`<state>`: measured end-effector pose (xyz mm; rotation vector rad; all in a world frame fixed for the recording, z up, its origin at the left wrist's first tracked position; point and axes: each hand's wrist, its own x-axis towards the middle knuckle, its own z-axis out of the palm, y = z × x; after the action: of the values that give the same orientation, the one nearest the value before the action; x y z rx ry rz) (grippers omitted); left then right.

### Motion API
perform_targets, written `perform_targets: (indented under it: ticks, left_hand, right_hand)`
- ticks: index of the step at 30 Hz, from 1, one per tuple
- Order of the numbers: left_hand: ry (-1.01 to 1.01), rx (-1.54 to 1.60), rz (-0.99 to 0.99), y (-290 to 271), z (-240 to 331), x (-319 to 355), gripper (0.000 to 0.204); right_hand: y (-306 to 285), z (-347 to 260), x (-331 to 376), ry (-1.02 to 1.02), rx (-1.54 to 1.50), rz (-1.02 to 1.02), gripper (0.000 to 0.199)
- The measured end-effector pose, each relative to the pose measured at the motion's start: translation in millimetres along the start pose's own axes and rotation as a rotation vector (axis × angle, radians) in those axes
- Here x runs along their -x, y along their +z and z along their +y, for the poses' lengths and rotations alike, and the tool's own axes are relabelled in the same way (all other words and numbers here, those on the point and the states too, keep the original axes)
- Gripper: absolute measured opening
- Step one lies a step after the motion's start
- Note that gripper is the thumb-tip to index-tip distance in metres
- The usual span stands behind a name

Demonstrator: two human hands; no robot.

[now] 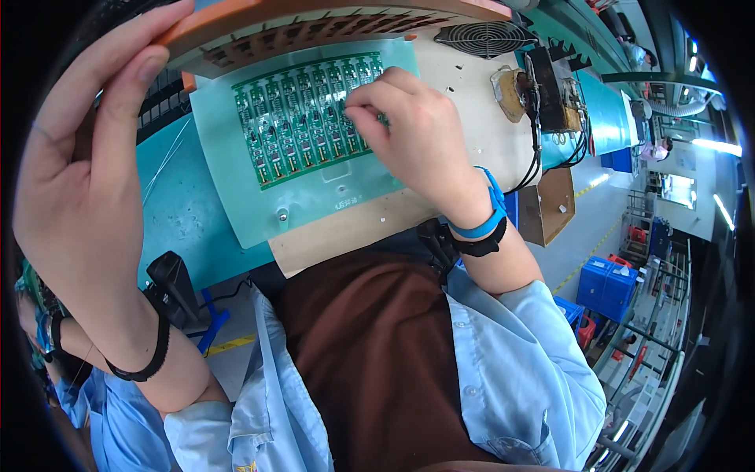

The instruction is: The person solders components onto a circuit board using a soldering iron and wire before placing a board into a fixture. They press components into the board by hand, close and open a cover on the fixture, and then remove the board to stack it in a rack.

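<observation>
A green circuit board panel (299, 118), made up of several narrow boards side by side, lies on a pale green fixture plate (236, 189). Over its far edge stands a raised orange-brown lid (338, 14) with rows of small blocks on its underside. My left hand (86, 173) grips the lid's left corner between fingers and thumb. Above the right part of the panel, my right hand (417, 130) is closed in a pinch, its fingertips at the boards. Whatever sits between those fingertips is hidden or too small to name.
A round black fan grille (486, 38) lies at the far right, beside a dark device (554, 90) with black cables. An open cardboard box (548, 206) sits beyond my right wrist. Blue crates (607, 287) stand on the floor. Another person's arm (82, 346) shows at the left.
</observation>
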<state>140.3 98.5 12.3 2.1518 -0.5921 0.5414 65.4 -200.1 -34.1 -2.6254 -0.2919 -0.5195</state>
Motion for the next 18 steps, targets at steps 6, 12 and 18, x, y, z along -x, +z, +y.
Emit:
perform_targets:
  ticks: [6, 12, 18]
  left_hand:
    - [0.086, 0.099, -0.002, 2, -6, -3, 0.028]
    - [0.161, 0.198, 0.006, 8, -11, -5, 0.028]
    - [0.241, 0.302, 0.007, 22, -3, -12, 0.028]
  right_hand:
    - [21, -16, -15, -0.103, -0.023, 0.01, 0.005]
    - [32, -22, -18, -0.086, -0.009, -0.014, 0.005]
    - [36, -21, -19, -0.173, 0.031, -0.028, 0.007]
